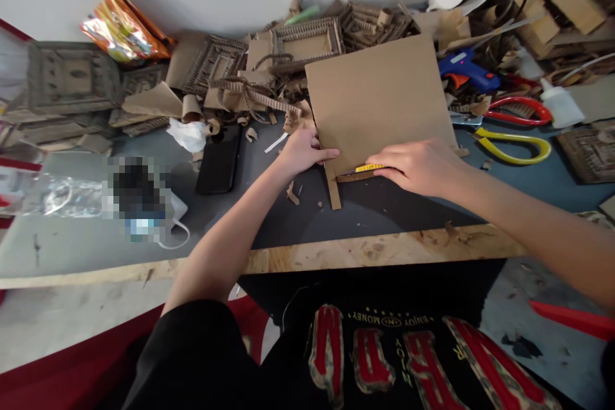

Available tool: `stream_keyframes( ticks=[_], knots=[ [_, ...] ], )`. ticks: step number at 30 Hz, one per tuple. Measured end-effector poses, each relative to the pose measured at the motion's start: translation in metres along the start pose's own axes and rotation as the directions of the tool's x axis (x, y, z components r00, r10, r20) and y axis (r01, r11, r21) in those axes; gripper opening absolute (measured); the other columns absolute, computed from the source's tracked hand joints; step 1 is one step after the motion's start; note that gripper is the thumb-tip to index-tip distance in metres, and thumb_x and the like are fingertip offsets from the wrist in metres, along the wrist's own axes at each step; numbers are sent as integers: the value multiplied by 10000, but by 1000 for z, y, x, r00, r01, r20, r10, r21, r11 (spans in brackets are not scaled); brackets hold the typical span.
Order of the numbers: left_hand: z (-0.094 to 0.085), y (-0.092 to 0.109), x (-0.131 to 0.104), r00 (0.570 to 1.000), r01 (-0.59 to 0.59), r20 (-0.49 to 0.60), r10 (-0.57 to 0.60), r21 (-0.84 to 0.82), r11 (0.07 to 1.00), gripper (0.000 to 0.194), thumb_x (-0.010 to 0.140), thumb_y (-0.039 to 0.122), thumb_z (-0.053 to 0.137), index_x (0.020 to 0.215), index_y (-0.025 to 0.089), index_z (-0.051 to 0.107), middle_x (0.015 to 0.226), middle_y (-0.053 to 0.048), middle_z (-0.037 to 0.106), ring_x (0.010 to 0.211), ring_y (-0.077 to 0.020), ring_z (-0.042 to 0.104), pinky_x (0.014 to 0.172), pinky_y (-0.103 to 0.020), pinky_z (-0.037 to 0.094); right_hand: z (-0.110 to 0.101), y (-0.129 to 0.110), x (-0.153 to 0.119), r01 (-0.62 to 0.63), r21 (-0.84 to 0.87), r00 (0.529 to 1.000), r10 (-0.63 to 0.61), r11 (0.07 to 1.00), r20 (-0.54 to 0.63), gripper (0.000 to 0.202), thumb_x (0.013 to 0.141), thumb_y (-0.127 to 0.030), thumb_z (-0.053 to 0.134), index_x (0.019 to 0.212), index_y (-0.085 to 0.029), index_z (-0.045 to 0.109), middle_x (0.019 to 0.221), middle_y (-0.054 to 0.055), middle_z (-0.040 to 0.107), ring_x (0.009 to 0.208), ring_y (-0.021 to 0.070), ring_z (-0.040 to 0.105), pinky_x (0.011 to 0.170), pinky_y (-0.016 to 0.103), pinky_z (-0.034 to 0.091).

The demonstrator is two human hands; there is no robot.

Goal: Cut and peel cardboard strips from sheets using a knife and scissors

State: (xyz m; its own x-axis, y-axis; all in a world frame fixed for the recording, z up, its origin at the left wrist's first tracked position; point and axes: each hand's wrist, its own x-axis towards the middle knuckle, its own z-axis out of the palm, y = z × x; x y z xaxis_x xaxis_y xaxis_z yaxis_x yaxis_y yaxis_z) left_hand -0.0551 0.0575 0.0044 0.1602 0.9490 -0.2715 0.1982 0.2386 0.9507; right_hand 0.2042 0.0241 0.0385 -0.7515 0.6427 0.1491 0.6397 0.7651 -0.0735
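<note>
A large flat sheet of cardboard (377, 99) lies tilted on the dark tabletop, its far edge over a pile of cardboard pieces. My left hand (307, 152) grips the sheet's near-left corner, the thumb on top and the fingers partly hidden. A narrow cardboard strip (332, 189) sticks out toward me just below that thumb. In my right hand (416, 165) is a yellow utility knife (369, 167), its blade pointing left along the sheet's near edge, close to the strip.
Beyond the sheet are cardboard frames (307, 41) and scraps. On the right lie a blue glue gun (468, 70), red-handled pliers (521, 110), yellow-handled scissors (516, 146) and a white bottle (562, 106). A black phone (218, 160) lies left of my left arm. The wooden table edge (336, 255) is nearest me.
</note>
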Motion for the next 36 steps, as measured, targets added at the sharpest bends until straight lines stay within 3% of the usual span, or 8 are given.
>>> stream_keyframes(
  ticks=[5,10,22,26,31,36],
  knots=[
    [-1,-3,4,998,-52,26,50,98,994,289,646,173,821,888,120,674,745,-90,717,577,-152,641,473,-221,501,-2,-3,1,17,-72,1000,-15,997,27,286,982,-333,454,1140,-286,688,980,-10,745,748,142,661,525,277,274],
    [-2,1,6,995,-93,49,88,98,991,326,565,176,867,827,144,676,636,-40,679,496,-125,601,398,-183,457,-6,-10,0,46,-170,998,-38,984,46,294,987,-293,436,1146,-249,679,942,12,741,706,138,644,504,278,234],
    [-1,6,6,997,-4,77,5,-12,1000,404,519,33,842,886,121,700,745,-88,695,593,-163,625,516,-245,515,-12,-4,-5,26,-201,996,-8,979,89,313,987,-329,411,1142,-277,679,905,4,733,576,118,573,500,291,213],
    [-1,5,7,999,-31,43,28,57,998,370,544,88,845,874,134,685,742,-82,693,563,-157,619,518,-271,535,-13,1,-8,-9,-175,994,28,985,104,313,985,-355,415,1141,-303,681,932,-4,736,595,122,577,521,293,228],
    [-5,0,10,984,-155,114,139,151,976,325,609,204,833,894,143,691,709,-81,700,486,-141,580,484,-288,533,-19,8,-16,-58,-140,991,74,988,110,306,972,-367,438,1156,-332,680,960,-14,741,614,125,593,530,285,267],
    [-8,-5,14,984,-138,139,113,193,971,357,641,239,816,952,121,684,754,-96,713,525,-149,598,481,-275,524,-14,13,-25,-86,-60,995,88,994,38,298,972,-377,456,1148,-310,688,1022,-20,746,733,151,668,539,275,363]
  ],
)
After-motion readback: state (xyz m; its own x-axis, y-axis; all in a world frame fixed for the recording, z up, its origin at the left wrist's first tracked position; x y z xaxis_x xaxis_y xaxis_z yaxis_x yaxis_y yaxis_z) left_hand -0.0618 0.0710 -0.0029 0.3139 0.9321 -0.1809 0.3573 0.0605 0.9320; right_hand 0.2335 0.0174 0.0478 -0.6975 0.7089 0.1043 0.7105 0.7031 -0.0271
